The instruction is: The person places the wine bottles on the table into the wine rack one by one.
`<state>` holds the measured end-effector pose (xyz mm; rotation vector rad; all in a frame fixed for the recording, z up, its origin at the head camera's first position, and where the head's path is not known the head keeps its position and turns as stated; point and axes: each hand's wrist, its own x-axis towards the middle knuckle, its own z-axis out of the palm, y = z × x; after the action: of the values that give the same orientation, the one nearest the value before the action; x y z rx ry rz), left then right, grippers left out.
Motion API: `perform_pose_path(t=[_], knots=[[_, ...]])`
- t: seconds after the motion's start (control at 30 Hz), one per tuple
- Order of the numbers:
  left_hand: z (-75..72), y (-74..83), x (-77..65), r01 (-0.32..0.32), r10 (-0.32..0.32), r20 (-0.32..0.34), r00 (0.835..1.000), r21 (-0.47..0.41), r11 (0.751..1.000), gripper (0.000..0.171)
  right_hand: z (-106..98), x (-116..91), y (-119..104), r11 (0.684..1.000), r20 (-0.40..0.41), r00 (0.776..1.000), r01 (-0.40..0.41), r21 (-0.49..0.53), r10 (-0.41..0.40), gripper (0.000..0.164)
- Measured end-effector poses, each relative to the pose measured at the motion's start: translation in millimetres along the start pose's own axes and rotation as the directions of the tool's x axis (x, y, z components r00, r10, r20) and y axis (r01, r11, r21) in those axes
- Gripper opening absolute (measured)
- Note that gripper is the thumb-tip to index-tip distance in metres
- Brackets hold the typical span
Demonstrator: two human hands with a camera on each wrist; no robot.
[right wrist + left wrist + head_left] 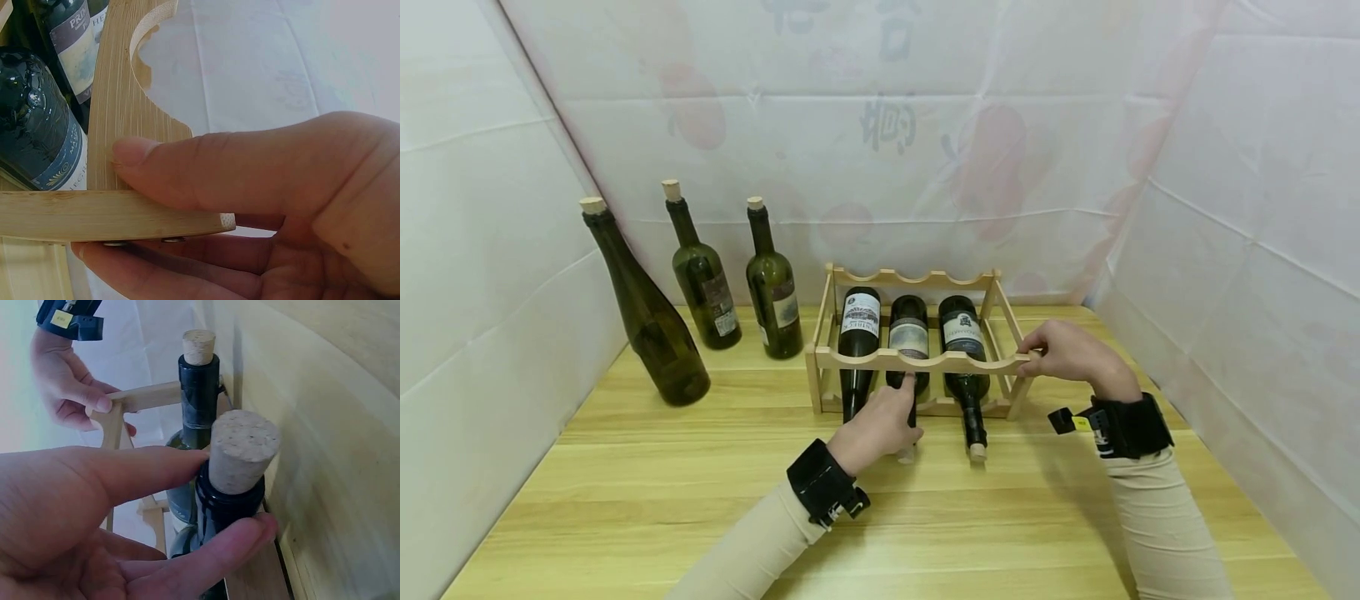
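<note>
A wooden wine rack [883, 360] holds three dark bottles on its lower level, their corked necks sticking out toward the person. My left hand [878, 425] has its thumb and fingers around the neck of the middle wine bottle [909, 332], just below the cork [244, 453]. To its left lies another bottle [859, 321], its neck end hidden behind the left hand. The right bottle [962, 333] rests with its cork toward the front. My right hand [1071, 358] grips the rack's front right corner, thumb on the scalloped rail [112, 112] and fingers underneath.
Three corked green bottles stand upright left of the rack: a tall one [655, 333] nearest, another [703, 283] behind it, a third [775, 300] beside the rack. The wooden table [625, 500] is bounded by white cloth walls [760, 125] at the back and sides.
</note>
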<state>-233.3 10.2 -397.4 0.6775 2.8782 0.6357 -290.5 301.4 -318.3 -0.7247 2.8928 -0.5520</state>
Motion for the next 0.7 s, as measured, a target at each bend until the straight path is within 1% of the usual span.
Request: perform_pose_path(t=[0.13,0.3,0.43,0.53,0.7], knots=[[-4.9,-1.2,0.0,0.019,-0.019,0.019,1.0,-0.007,1.0,0.087,0,0,0,1.0,-0.004,1.0,-0.001,-0.012,0.001,0.008],[-22.1,-3.3,-5.3,0.041,-0.042,0.029,0.999,0.031,0.999,0.082,-1,1,-1,1.0,0.001,1.0,0.003,-0.003,-0.003,0.01],[-34.3,-5.3,-12.1,0.065,-0.066,0.052,0.996,0.015,0.998,0.083,-2,1,-1,1.0,-0.002,1.0,0.001,-0.004,-0.001,0.011],[-38.9,-5.3,-16.6,0.068,-0.068,0.055,0.996,0.01,0.998,0.081,-2,1,0,1.0,-0.005,1.0,0.004,-0.005,-0.004,0.011],[-42.5,-2.3,-21.5,0.051,-0.053,0.054,0.997,0.021,0.998,0.078,0,-1,1,1.0,0.003,1.0,0.006,0.005,-0.006,0.01]])
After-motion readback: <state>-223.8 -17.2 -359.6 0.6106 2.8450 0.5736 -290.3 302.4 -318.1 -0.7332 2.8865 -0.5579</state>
